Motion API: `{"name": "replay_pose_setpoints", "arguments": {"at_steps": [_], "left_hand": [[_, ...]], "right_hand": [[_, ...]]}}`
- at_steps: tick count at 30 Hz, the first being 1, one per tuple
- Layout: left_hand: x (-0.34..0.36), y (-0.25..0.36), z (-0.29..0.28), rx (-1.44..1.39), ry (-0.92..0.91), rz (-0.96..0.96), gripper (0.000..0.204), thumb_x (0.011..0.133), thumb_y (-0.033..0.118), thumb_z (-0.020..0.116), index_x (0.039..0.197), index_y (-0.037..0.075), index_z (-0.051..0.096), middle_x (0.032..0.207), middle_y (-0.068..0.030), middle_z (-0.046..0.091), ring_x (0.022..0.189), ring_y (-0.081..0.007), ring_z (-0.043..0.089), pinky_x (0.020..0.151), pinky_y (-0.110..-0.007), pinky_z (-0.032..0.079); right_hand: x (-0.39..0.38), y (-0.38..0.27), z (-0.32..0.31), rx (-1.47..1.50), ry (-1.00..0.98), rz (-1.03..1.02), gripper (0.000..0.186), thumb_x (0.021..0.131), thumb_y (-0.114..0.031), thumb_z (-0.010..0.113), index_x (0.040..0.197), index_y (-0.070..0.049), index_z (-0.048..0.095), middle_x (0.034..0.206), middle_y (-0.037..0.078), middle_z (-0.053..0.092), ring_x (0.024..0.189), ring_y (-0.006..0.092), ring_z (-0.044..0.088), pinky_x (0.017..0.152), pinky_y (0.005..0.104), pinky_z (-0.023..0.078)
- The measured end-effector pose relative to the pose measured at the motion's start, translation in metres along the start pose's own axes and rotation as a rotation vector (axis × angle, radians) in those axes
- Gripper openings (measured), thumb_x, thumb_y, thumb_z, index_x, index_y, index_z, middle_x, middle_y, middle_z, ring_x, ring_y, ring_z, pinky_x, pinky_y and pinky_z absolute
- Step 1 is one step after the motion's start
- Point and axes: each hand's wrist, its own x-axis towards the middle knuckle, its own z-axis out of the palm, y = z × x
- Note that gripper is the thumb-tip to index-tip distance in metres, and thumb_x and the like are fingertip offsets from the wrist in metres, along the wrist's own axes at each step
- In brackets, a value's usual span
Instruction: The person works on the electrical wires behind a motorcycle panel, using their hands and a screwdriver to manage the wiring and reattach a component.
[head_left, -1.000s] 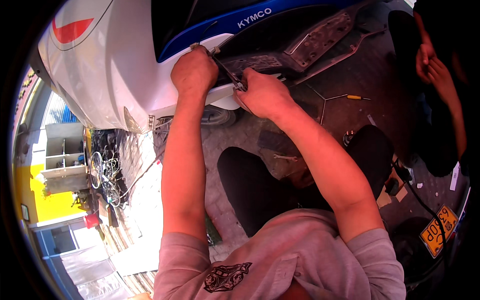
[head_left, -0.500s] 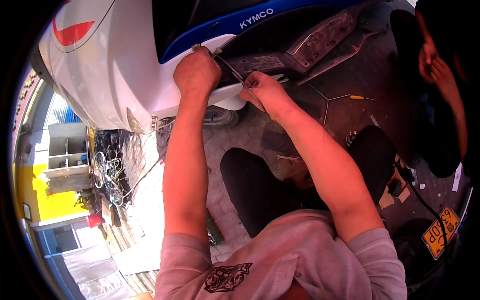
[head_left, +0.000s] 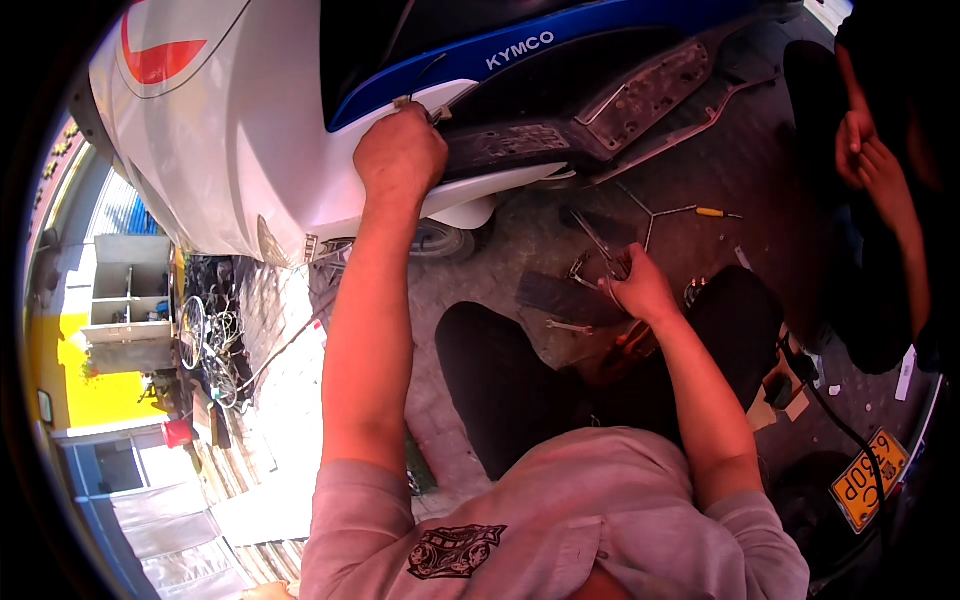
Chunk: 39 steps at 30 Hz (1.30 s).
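My left hand (head_left: 402,158) is closed at the side of a white and blue scooter (head_left: 250,130). Small tan pieces (head_left: 402,102) peek out beyond its fingers, but what the fingers grip is hidden. Lower and to the right, my right hand (head_left: 642,286) is closed round a long, thin metal tool (head_left: 592,233) that points up and left. This hand is above the ground in front of my right knee, close to a dark flat pad (head_left: 560,296) and a small spanner (head_left: 570,327).
A three-armed wrench (head_left: 652,213) and a yellow-handled screwdriver (head_left: 712,213) lie on the paving. Another person's hands (head_left: 868,150) are at the right. A yellow number plate (head_left: 872,482) is at the lower right, bicycles (head_left: 205,345) farther left.
My right hand has drawn back from the scooter, down and to the right, carrying the thin metal tool. My left hand stays closed at the scooter's side.
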Motion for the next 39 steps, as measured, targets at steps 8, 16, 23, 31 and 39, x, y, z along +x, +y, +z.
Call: {"name": "replay_pose_setpoints", "arguments": {"at_steps": [8, 16, 23, 31, 39], "left_hand": [[0.0, 0.001, -0.002, -0.002, -0.021, 0.015, 0.026, 0.097, 0.017, 0.059, 0.112, 0.009, 0.079, 0.108, -0.018, 0.08, 0.104, -0.0367, 0.077, 0.09, -0.047, 0.062], [0.004, 0.001, -0.002, -0.027, -0.038, 0.029, 0.026, 0.096, 0.023, 0.064, 0.113, 0.01, 0.079, 0.108, -0.0171, 0.08, 0.104, -0.0363, 0.077, 0.089, -0.048, 0.061], [-0.001, 0.001, -0.013, -0.161, -0.065, -0.004, 0.032, 0.097, 0.028, 0.062, 0.119, 0.009, 0.076, 0.11, -0.0192, 0.08, 0.106, -0.0401, 0.075, 0.092, -0.05, 0.059], [-0.002, -0.02, -0.005, 0.024, 0.164, 0.252, 0.024, 0.098, 0.016, 0.063, 0.116, 0.009, 0.078, 0.112, -0.0146, 0.074, 0.101, -0.0378, 0.074, 0.086, -0.049, 0.06], [0.001, -0.021, 0.001, 0.112, 0.14, 0.347, 0.022, 0.091, 0.014, 0.07, 0.108, 0.014, 0.085, 0.111, -0.0092, 0.073, 0.1, -0.0329, 0.073, 0.086, -0.044, 0.06]], "right_hand": [[0.022, -0.059, 0.026, -0.087, 0.476, -0.569, 0.033, 0.088, -0.004, 0.073, 0.12, -0.01, 0.07, 0.124, 0.012, 0.066, 0.118, 0.0364, 0.062, 0.1, 0.0468, 0.054], [0.103, -0.258, 0.023, 0.34, 0.278, -0.729, 0.029, 0.089, -0.012, 0.077, 0.118, -0.008, 0.075, 0.119, 0.014, 0.072, 0.116, 0.0361, 0.069, 0.097, 0.0445, 0.057], [0.117, -0.255, 0.033, 0.402, 0.203, -0.656, 0.032, 0.086, -0.016, 0.083, 0.114, -0.006, 0.074, 0.104, 0.016, 0.078, 0.1, 0.0349, 0.075, 0.09, 0.044, 0.059], [0.114, -0.251, 0.029, 0.47, 0.107, -0.672, 0.031, 0.089, -0.013, 0.085, 0.115, -0.005, 0.07, 0.098, 0.009, 0.076, 0.089, 0.0208, 0.072, 0.086, 0.0356, 0.058], [0.112, -0.248, 0.032, 0.51, 0.18, -0.749, 0.028, 0.09, -0.009, 0.082, 0.116, -0.005, 0.072, 0.1, 0.008, 0.076, 0.09, 0.0194, 0.071, 0.086, 0.0346, 0.058]]}}
